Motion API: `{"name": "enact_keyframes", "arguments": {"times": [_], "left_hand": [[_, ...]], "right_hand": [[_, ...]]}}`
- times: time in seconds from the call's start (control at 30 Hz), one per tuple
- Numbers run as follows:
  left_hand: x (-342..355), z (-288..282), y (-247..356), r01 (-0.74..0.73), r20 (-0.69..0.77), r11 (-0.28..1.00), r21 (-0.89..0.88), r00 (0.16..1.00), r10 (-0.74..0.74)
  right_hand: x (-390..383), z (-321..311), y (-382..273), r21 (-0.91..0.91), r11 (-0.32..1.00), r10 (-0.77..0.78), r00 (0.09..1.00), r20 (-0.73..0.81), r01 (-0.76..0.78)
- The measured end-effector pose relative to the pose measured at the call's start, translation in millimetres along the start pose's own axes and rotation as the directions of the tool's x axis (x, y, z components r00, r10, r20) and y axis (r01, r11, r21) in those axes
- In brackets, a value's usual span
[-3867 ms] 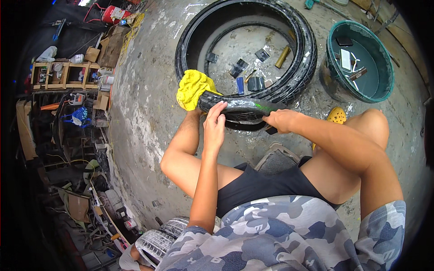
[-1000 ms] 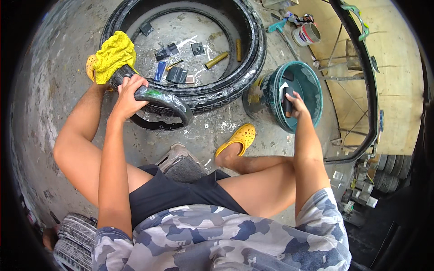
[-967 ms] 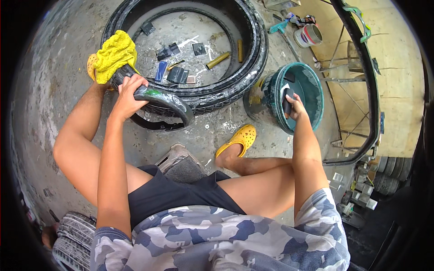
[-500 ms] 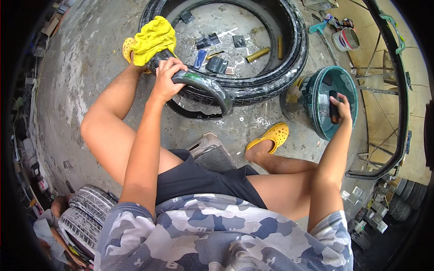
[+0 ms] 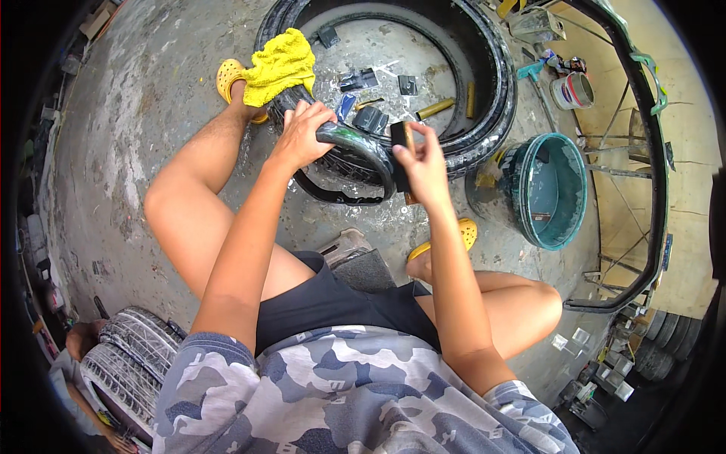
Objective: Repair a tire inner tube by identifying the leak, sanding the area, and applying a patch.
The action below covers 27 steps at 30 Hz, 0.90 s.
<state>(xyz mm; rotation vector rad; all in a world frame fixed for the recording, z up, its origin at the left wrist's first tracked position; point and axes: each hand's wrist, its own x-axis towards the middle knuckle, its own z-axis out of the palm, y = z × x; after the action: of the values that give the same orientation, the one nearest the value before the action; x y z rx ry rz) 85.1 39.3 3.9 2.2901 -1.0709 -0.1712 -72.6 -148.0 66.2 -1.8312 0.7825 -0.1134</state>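
My left hand (image 5: 305,138) grips a curved, glossy black car trim piece (image 5: 357,145), its fingers wrapped over the upper edge. This piece bends round in a loop and leans on a large tire (image 5: 495,125) lying flat. In my right hand (image 5: 425,168) is a black sanding block (image 5: 399,135) with a brown edge, held upright at the right-hand end of the curve. Whether the block touches the surface I cannot tell. A yellow cloth (image 5: 280,66) hangs over the far left part of the piece.
A teal bucket (image 5: 556,189) with water stands at the right. Dark pads (image 5: 370,119) and brass-coloured tubes (image 5: 435,107) lie inside the tire's ring. Farther right are a small white bucket (image 5: 571,91) and a long black frame (image 5: 664,189). Stacked tires (image 5: 121,371) and another person occupy the lower left.
My right hand has lifted the sanding block out of the teal bucket and brought it left to the trim piece. My left hand keeps its grip on the piece.
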Motion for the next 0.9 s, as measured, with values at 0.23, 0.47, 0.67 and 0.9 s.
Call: {"name": "enact_keyframes", "arguments": {"times": [0.23,0.47,0.67,0.9], "left_hand": [[-8.9,2.0,-1.8,-0.004,-0.132,0.999,-0.041,0.991,-0.001],[-6.6,2.7,1.3,0.016,-0.16,0.998,-0.063,0.987,-0.026],[-6.8,8.4,0.2,0.012,-0.196,1.0,-0.028,0.98,-0.017],[-7.3,2.5,1.7,0.007,-0.158,1.0,-0.021,0.987,-0.01]], "right_hand": [[-53.9,10.0,28.2,-0.063,0.998,-0.023,1.0,-0.006,0.022],[-11.3,30.0,1.8,-0.239,0.918,-0.342,0.937,-0.068,0.317],[-39.7,31.7,32.8,-0.191,0.94,-0.313,0.937,-0.153,0.283],[-38.4,29.0,38.9,-0.177,0.951,-0.27,0.96,-0.076,0.254]]}}
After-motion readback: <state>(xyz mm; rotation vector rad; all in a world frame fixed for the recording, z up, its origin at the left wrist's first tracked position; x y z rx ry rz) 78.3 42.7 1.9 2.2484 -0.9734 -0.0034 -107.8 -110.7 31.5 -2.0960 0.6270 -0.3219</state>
